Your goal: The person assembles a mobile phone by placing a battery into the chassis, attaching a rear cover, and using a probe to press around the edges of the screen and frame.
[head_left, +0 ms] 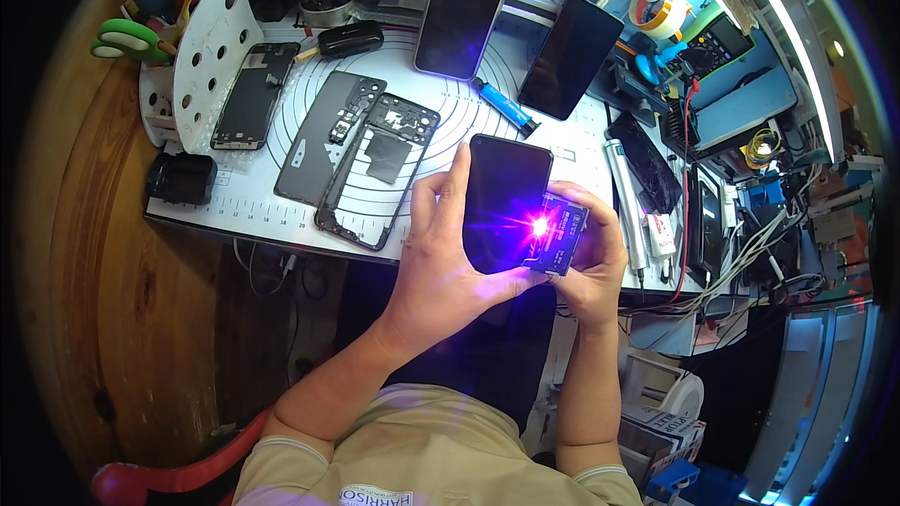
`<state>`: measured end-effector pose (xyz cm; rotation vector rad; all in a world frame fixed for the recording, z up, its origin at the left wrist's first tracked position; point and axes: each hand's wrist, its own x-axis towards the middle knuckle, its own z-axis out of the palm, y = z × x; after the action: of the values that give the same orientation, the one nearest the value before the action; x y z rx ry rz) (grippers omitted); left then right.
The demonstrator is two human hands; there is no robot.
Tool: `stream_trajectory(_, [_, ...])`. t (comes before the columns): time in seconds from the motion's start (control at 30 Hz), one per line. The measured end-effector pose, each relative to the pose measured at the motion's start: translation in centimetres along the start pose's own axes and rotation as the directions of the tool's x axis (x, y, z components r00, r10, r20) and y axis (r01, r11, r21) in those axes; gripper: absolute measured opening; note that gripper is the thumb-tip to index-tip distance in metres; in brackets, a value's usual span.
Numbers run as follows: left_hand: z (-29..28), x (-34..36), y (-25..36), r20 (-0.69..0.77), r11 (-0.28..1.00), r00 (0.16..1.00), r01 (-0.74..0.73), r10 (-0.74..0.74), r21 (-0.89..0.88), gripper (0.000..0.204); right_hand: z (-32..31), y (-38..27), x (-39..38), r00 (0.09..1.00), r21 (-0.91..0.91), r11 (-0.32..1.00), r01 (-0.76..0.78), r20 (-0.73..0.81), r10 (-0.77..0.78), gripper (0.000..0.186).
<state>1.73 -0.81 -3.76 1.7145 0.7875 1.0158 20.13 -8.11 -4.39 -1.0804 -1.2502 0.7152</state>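
Observation:
My left hand [431, 244] is closed around the left side and lower end of a black phone [506, 178], thumb along the bottom edge. The phone's dark glass faces up, tilted a little. In my right hand [600, 262] is a small dark blue circuit-board lamp [571, 225] with a bright violet light. It sits right against the phone's lower right side, and the glare hides where the two meet. Left of my hands, a grey phone back cover [319, 155] and a bare phone frame [356, 189] lie partly overlapped on the mat.
Two dark phones, one light-rimmed [462, 17] and one black [570, 56], stand tilted behind. A blue tube [506, 109] lies between them and my hands. A screen panel [253, 98] rests by a white perforated holder [214, 47]. Cables and a white cylindrical tool [626, 206] crowd the right.

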Motion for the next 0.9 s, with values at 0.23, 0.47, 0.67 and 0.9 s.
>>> stream_trajectory(0.23, [-0.07,0.04,0.11,0.003,1.0,1.0,0.006,-0.006,-0.009,0.127,0.18,-0.17,0.01,1.0,0.014,1.0,-0.017,-0.007,0.018,0.074])
stream_trajectory(0.47, [-0.06,0.04,0.08,0.006,1.0,1.0,0.007,-0.007,-0.016,0.127,0.13,-0.11,0.06,1.0,0.002,1.0,0.001,0.001,-0.001,0.074])
stream_trajectory(0.67, [-0.04,0.05,0.02,0.007,1.0,1.0,0.002,-0.002,-0.016,0.127,0.13,-0.11,0.01,1.0,-0.001,1.0,-0.011,-0.009,0.011,0.075])
stream_trajectory(0.9, [-0.05,0.03,-0.07,0.01,1.0,1.0,0.009,-0.009,-0.006,0.128,0.07,-0.06,-0.02,1.0,-0.012,1.0,-0.002,-0.007,0.002,0.075])
